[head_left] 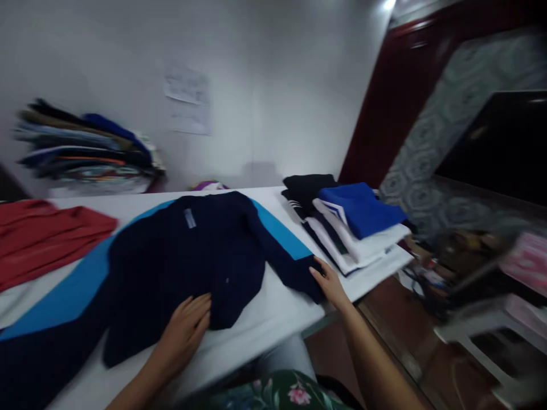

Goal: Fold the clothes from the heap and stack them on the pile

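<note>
A dark navy sweatshirt (171,273) with bright blue panels along its sleeves lies spread out on the white table (273,310), a small label showing near its neckline. My left hand (188,324) rests on the lower part of the body, its fingers lying flat on the cloth near the hem. At the cuff of the sleeve on the right, my right hand (328,280) has its thumb and fingers closed on the fabric, beside the table's edge.
A red garment (51,236) lies at the left. Folded clothes (363,208), blue on top, are stacked at the right. Another clothes pile (85,148) stands at the back left. A white plastic chair (482,336) is on the floor at right.
</note>
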Action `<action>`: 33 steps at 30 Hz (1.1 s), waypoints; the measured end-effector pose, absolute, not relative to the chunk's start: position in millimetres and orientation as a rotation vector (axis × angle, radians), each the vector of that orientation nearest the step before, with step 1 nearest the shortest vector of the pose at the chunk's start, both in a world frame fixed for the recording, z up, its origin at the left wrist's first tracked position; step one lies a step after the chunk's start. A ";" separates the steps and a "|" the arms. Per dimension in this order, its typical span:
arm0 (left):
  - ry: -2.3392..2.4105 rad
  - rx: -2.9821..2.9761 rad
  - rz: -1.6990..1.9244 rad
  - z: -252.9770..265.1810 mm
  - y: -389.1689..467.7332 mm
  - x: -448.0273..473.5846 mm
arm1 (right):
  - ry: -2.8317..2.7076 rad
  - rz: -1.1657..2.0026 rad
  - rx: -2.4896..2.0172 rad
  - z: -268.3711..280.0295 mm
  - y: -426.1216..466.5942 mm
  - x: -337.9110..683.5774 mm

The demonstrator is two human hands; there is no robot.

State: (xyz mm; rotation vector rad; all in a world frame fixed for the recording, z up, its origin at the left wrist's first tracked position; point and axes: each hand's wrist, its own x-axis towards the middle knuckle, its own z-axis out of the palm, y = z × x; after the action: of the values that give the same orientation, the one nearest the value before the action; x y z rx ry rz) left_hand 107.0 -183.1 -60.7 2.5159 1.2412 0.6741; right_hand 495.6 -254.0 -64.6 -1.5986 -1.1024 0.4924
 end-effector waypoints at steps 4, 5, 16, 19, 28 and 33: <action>1.289 2.430 0.634 -38.8 -200.5 112.0 | -1.385 0.435 -1.572 -74.4 -238.4 483.8; 1.289 2.416 0.634 -33.4 -204.4 113.6 | -1.428 0.423 -1.557 -73.0 -233.1 485.3; 0.933 2.240 0.601 -13.5 -215.0 163.3 | -1.368 -0.268 -1.673 9.2 -197.6 504.2; 0.817 2.152 0.505 -13.9 -216.9 182.9 | -1.378 0.546 -1.535 -11.6 -204.1 445.3; 0.396 1.877 0.392 4.6 -210.5 189.5 | -1.062 1.363 -1.221 -29.5 -217.3 409.0; 1.152 2.018 0.854 3.0 -189.9 124.6 | -0.867 1.298 -1.453 -35.7 -217.5 466.7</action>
State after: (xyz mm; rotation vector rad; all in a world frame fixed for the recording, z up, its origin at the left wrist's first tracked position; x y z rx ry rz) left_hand 124.6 -189.9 3.0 2.0180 1.1523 0.8540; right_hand 466.7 -217.5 -35.7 -1.4534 -0.8673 1.2983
